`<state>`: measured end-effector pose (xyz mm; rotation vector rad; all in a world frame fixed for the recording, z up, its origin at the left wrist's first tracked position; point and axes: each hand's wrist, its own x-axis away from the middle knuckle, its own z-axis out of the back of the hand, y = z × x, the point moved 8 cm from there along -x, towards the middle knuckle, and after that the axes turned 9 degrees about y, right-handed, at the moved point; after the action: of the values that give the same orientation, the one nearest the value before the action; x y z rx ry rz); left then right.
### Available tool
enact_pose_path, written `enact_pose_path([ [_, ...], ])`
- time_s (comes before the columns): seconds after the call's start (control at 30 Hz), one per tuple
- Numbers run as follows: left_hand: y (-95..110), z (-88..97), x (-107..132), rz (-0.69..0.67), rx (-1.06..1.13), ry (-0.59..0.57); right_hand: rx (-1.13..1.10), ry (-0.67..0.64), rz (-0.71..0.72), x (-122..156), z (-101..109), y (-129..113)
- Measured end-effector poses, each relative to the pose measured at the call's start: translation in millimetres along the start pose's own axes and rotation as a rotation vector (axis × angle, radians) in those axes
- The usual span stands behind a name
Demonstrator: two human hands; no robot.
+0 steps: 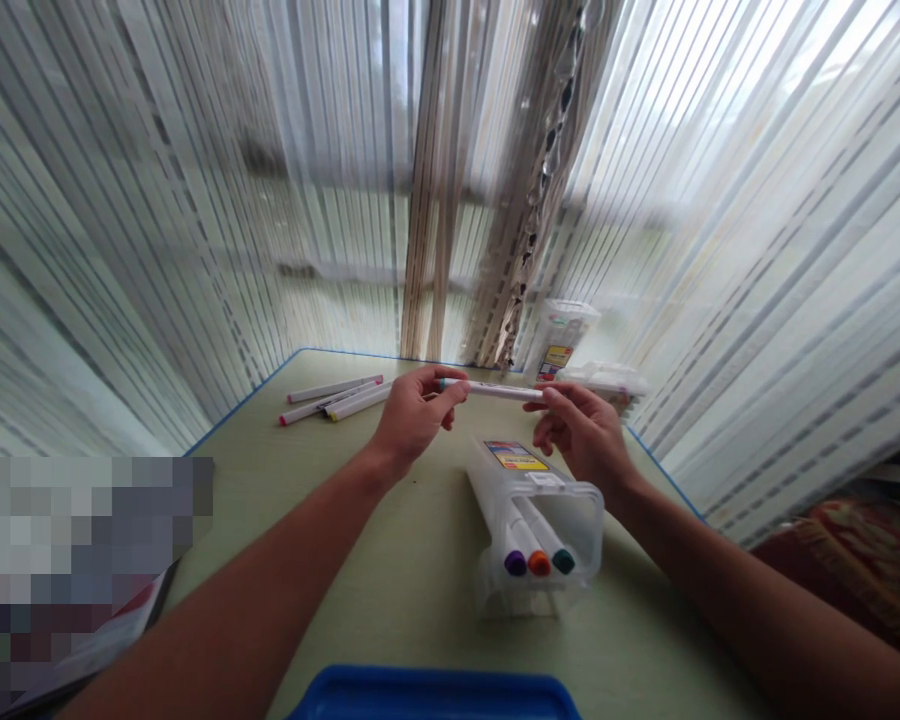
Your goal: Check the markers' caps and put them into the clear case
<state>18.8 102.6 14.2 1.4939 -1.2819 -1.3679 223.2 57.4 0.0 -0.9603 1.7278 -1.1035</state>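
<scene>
My left hand (pixel 414 413) and my right hand (pixel 583 431) hold one white marker (pixel 495 391) between them, level above the table. The left fingers pinch its teal-capped end; the right fingers pinch the other end. Below the hands a clear plastic marker case (pixel 534 520) lies on its side on the pale green table (pixel 390 590), its open end toward me. Three markers lie inside it, with purple, orange and green caps showing.
Three loose white markers (pixel 335 397) lie at the table's far left. Another clear case (pixel 561 338) stands at the far right corner beside a flat clear lid. A blue tray edge (pixel 431 692) is at the near side. Striped curtains surround the table.
</scene>
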Motion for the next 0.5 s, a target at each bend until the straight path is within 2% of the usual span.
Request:
enact_pose_path([
  [0.2,3.5,0.0,2.2,-0.045,-0.021,0.002,0.010,-0.002,-0.026,-0.9,0.5,5.5],
  [0.37,2.8,1.9,1.6,-0.032,0.013,0.029,-0.013,-0.016,-0.045,1.0,-1.6,6.3],
  [0.5,5.0,-0.9,1.8,-0.041,0.038,0.001,-0.069,-0.009,-0.119,0.4,-1.7,9.3],
])
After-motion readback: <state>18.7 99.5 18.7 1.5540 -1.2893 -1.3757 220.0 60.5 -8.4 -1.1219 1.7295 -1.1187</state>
